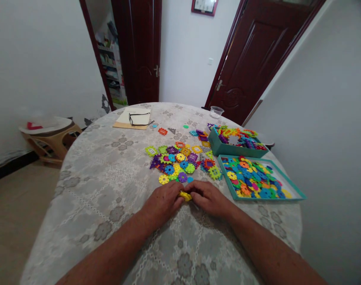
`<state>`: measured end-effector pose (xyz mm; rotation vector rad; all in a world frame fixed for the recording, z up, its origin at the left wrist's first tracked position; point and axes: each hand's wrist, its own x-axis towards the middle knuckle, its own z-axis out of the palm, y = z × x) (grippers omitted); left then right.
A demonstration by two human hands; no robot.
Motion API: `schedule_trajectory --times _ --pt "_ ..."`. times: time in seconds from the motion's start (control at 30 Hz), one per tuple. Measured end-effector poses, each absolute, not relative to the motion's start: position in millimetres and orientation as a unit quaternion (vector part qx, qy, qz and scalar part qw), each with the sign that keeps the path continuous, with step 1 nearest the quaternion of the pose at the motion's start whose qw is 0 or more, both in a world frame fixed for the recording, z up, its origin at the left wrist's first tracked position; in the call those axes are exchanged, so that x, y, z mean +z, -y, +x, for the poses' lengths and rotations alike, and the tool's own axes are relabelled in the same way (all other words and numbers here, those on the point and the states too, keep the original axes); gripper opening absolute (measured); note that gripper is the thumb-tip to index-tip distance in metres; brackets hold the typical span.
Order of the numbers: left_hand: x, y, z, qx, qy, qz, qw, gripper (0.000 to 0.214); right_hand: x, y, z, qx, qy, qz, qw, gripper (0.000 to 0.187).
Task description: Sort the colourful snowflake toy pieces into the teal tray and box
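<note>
Between my two hands is a small yellow plastic building piece (185, 196), partly covered by the fingers. My left hand (165, 200) pinches it from the left. From the right, my right hand (208, 198) grips its other side with the fingers curled. Just beyond the fingertips lies a loose pile of colourful interlocking plastic pieces, among them a purple notched disc (182, 177), a yellow notched disc (164, 179) and a lime-green window-shaped piece (214, 172). Whether the yellow piece is one part or several joined together, I cannot tell.
Right of the pile, a shallow teal tray (232, 190) holds many notched discs. Behind it stands a teal box (217, 146) heaped with pieces. Farther back are a clear plastic bowl (216, 112) and black-framed glasses (138, 119) on a paper pad (121, 118). A patterned cloth (109, 182) covers the table.
</note>
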<state>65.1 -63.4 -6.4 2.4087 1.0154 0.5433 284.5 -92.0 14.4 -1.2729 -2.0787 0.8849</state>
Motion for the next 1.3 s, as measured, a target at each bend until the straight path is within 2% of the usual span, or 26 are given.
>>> schedule_trajectory --times 0.1,0.23,0.3,0.5,0.7,0.87,1.1,1.2,1.3 --pt "-7 60 64 0.218 -0.387 0.856 0.263 0.015 17 93 284 0.329 0.783 -0.463 0.252 0.019" --pt "-1 58 61 0.249 -0.361 0.828 0.350 0.021 21 95 281 0.280 0.804 -0.459 0.254 0.021" --pt "3 59 61 0.269 -0.351 0.822 0.359 0.023 27 95 285 0.251 0.810 -0.459 0.266 0.024" --pt "3 60 59 0.316 -0.335 0.853 0.244 0.021 43 75 341 0.037 0.691 -0.622 0.367 0.023" --pt "-6 53 54 0.321 -0.330 0.875 0.148 0.018 24 54 411 -0.075 0.588 -0.741 0.317 0.033" --pt "-13 46 46 0.344 -0.326 0.878 0.070 0.020 23 53 427 -0.139 0.578 -0.740 0.314 0.032" --pt "-9 41 42 0.344 -0.358 0.868 0.009 0.019 22 60 364 -0.071 0.703 -0.598 0.379 0.026" --pt "-8 41 43 0.330 -0.376 0.866 0.000 0.022 9 70 326 0.001 0.774 -0.539 0.332 0.025" --pt "-10 41 43 0.308 -0.397 0.865 -0.002 0.029 -2 76 297 0.050 0.799 -0.544 0.252 0.024"
